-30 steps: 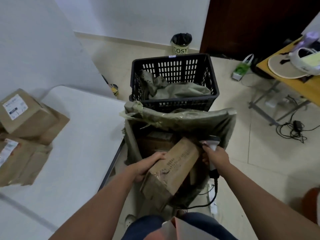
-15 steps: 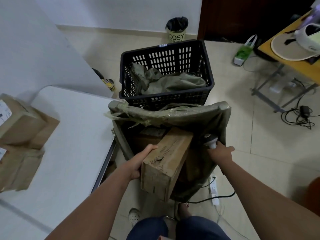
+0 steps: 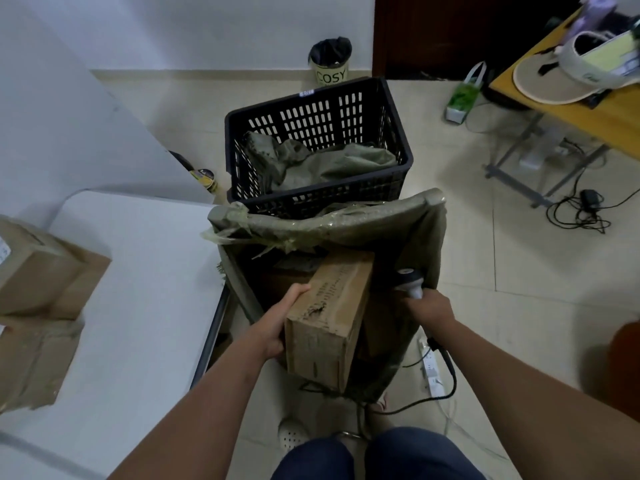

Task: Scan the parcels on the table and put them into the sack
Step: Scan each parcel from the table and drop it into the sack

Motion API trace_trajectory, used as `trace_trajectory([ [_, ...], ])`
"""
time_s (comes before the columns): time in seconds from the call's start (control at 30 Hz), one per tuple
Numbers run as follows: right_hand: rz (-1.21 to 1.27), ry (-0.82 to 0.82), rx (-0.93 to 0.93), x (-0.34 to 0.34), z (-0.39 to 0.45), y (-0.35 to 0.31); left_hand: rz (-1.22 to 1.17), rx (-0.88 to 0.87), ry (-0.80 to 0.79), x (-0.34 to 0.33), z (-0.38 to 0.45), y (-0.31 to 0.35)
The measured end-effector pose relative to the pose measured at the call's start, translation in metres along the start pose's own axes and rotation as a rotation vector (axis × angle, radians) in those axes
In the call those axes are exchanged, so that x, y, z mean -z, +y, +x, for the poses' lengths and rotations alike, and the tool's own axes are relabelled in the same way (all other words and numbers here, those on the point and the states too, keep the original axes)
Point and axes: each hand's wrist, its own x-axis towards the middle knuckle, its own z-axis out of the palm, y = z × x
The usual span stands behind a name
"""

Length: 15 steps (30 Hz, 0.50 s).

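Observation:
A long brown cardboard parcel (image 3: 329, 317) lies tilted in the mouth of the open grey-green sack (image 3: 426, 233), its far end inside the sack. My left hand (image 3: 277, 323) grips the parcel's near left side. My right hand (image 3: 429, 306) holds a white and black barcode scanner (image 3: 410, 284) by its handle at the sack's right edge, its cable trailing down. Another parcel shows dimly deeper in the sack. Two more brown parcels (image 3: 38, 271) lie on the white table (image 3: 138, 306) at the far left, one crumpled (image 3: 34, 362).
A black plastic crate (image 3: 398, 133) with spare sacks stands behind the sack. A small bin (image 3: 330, 62) is by the wall. A yellow table (image 3: 588, 109) with a hat is at right, with cables and a power strip (image 3: 431, 368) on the floor.
The parcel has slid further forward and down into the sack. My right hand with the scanner moved slightly away to the sack's right edge. The view tilted down.

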Motion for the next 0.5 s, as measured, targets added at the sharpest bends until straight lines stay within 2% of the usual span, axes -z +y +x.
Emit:
trace_trajectory([
  [0.2, 0.121, 0.083, 0.056, -0.009, -0.046, 0.002, 0.105, -0.074, 0.064, -0.002, -0.005, 0.002],
  [0.3, 0.197, 0.139, 0.098, -0.011, -0.068, 0.002, 0.33, -0.203, 0.086, -0.011, -0.014, -0.004],
  [0.37, 0.246, 0.151, 0.13, -0.01, -0.081, 0.0, 0.638, -0.342, 0.087, -0.015, -0.021, -0.01],
  [0.47, 0.312, 0.162, 0.167, -0.007, -0.096, -0.006, 1.329, -0.562, 0.133, -0.017, -0.016, -0.021],
  [0.5, 0.333, 0.165, 0.177, -0.006, -0.1, -0.009, 1.474, -0.587, 0.164, -0.021, -0.014, -0.026],
])
